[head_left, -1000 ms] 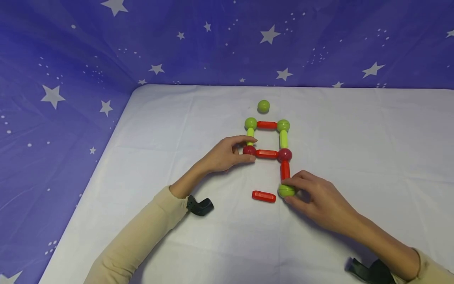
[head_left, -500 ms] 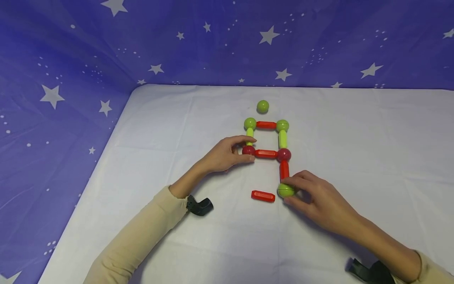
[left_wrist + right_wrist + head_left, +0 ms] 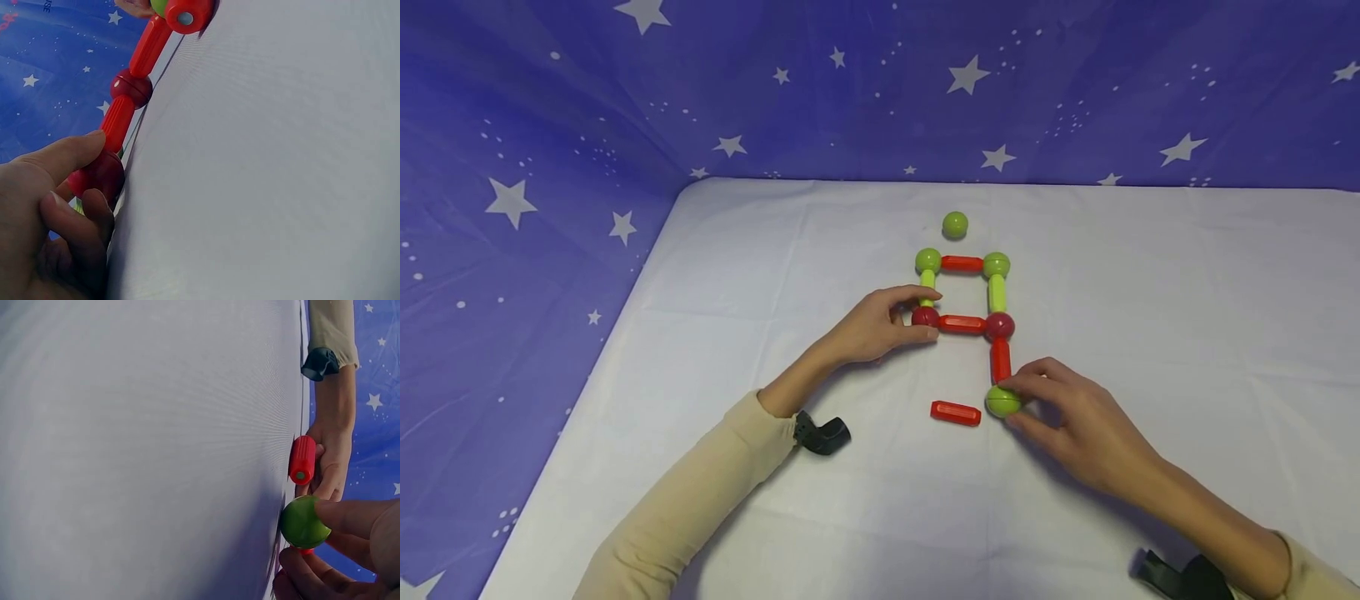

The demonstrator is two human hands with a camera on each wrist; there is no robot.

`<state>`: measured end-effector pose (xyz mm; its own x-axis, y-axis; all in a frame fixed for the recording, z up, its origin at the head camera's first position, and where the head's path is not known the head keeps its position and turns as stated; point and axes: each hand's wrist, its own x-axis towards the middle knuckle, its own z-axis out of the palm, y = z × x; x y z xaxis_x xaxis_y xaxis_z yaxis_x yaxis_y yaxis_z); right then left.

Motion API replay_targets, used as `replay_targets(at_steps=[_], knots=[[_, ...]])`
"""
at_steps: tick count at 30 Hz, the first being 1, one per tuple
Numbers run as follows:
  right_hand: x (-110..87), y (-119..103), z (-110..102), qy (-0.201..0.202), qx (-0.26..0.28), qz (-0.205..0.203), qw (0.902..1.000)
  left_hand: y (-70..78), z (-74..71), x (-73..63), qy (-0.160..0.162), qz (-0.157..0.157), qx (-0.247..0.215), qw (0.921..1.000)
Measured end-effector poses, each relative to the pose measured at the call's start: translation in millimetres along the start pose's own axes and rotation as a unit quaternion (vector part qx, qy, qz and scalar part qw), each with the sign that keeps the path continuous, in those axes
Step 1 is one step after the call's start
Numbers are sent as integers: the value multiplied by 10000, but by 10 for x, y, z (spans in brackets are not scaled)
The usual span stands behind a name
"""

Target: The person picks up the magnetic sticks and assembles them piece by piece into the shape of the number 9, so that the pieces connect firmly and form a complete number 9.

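Note:
Magnetic sticks and balls form a square frame on the table, with two green balls at its far corners and two red ones nearer. My left hand (image 3: 883, 325) holds the near-left red ball (image 3: 926, 317) between thumb and fingers. From the near-right red ball (image 3: 999, 326), a red stick (image 3: 1001, 360) runs toward me to a green ball (image 3: 1003, 402). My right hand (image 3: 1078, 421) pinches that green ball; in the right wrist view, the thumb lies on it and fingers curl beneath. Left of it lies a loose red stick (image 3: 956, 413).
Behind the frame sits a single green ball (image 3: 955, 224). White cloth (image 3: 820, 533) covers the table, and a blue star-printed curtain (image 3: 865, 92) hangs along its back and left sides. Each wrist carries a dark camera mount (image 3: 823, 435).
Hands and pieces stay nearly in place. My right thumb has slid slightly rightward along the green ball, and the ball's seam shows a little differently.

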<state>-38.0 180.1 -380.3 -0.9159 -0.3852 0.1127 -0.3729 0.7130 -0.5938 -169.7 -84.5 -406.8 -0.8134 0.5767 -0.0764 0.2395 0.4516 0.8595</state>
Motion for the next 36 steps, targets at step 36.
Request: replay_targets(at_steps=[36], knots=[[0, 47, 36, 147, 64, -309, 9994, 74, 97, -318, 763, 576, -317, 9949]])
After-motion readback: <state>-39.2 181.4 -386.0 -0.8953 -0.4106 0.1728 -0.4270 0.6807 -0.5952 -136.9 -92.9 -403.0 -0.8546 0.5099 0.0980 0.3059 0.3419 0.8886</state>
